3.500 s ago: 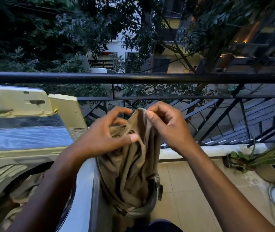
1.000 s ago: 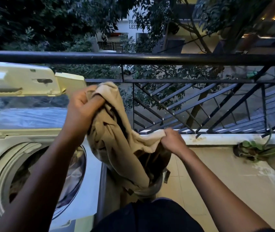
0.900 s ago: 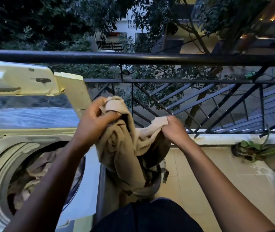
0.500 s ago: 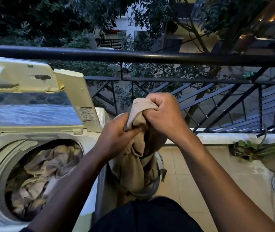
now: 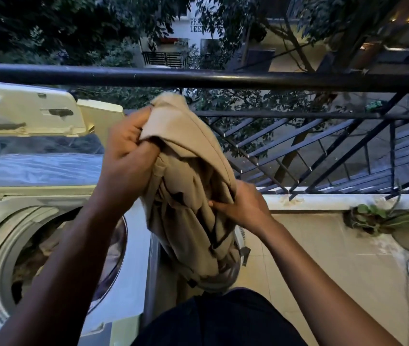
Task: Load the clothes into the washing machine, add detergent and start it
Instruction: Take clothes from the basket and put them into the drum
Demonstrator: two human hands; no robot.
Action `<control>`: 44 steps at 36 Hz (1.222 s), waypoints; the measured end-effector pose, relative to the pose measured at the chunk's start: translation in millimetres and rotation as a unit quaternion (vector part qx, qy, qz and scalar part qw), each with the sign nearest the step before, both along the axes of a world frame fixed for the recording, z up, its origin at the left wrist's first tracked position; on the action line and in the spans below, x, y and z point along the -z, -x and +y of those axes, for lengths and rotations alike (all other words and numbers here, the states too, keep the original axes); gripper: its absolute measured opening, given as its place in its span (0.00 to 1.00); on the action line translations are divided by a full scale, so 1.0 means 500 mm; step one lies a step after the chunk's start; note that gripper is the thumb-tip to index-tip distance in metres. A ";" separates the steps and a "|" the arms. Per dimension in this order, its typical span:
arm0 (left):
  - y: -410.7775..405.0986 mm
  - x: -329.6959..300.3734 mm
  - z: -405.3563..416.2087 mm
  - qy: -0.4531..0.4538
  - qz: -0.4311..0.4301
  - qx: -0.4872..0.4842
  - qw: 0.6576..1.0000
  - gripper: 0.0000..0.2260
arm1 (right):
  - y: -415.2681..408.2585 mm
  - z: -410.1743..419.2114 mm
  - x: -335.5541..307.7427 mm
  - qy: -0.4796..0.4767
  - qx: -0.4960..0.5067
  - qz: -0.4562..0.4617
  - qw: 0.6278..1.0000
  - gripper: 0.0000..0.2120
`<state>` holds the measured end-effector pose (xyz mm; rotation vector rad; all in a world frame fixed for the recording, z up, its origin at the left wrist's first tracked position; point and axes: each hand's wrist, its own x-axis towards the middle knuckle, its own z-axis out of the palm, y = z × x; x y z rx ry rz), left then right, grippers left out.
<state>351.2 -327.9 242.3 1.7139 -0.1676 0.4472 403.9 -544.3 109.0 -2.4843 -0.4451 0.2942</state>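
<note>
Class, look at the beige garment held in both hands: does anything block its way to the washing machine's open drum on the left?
Nothing visible does. The beige garment is gripped by the left hand and right hand, right of the drum opening. The lid is raised; only the person's own left forearm crosses the opening.

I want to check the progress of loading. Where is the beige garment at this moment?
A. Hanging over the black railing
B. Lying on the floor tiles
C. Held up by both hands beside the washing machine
C: the left hand grips the beige garment near its top, the right hand holds it lower, beside the washing machine.
</note>
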 end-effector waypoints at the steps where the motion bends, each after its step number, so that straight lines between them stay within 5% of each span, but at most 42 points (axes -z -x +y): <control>1: 0.001 -0.012 0.000 0.008 -0.014 0.004 1.000 0.17 | 0.000 -0.002 0.021 0.018 0.006 0.022 1.000 0.19; 5: 0.007 -0.047 0.006 0.039 -0.046 0.019 0.998 0.18 | 0.004 -0.005 0.100 0.085 0.012 0.077 0.993 0.23; 13: 0.003 -0.026 0.016 0.010 0.027 -0.015 0.999 0.11 | -0.012 -0.039 0.134 0.107 0.038 0.131 0.985 0.06; 19: 0.006 0.090 0.004 -0.004 0.174 -0.065 0.983 0.11 | -0.075 -0.048 0.038 -0.065 0.132 0.094 0.985 0.05; 24: 0.018 0.153 -0.007 -0.016 0.271 -0.032 0.962 0.15 | -0.075 -0.024 -0.123 -0.314 0.142 0.069 0.936 0.06; 29: 0.024 0.172 -0.035 -0.024 0.288 0.049 0.956 0.36 | -0.045 0.013 -0.212 -0.448 0.047 0.089 0.888 0.08; 34: 0.012 0.175 -0.075 -0.065 0.236 0.034 0.969 0.15 | -0.033 0.041 -0.199 -0.433 -0.020 0.092 0.897 0.14; 42: 0.010 0.169 -0.052 -0.009 0.218 -0.106 0.970 0.06 | -0.025 0.015 -0.149 -0.255 -0.042 0.008 0.966 0.20; 44: 0.005 0.142 -0.046 0.041 0.212 -0.119 0.969 0.15 | -0.018 0.006 -0.123 -0.170 -0.032 0.011 0.985 0.23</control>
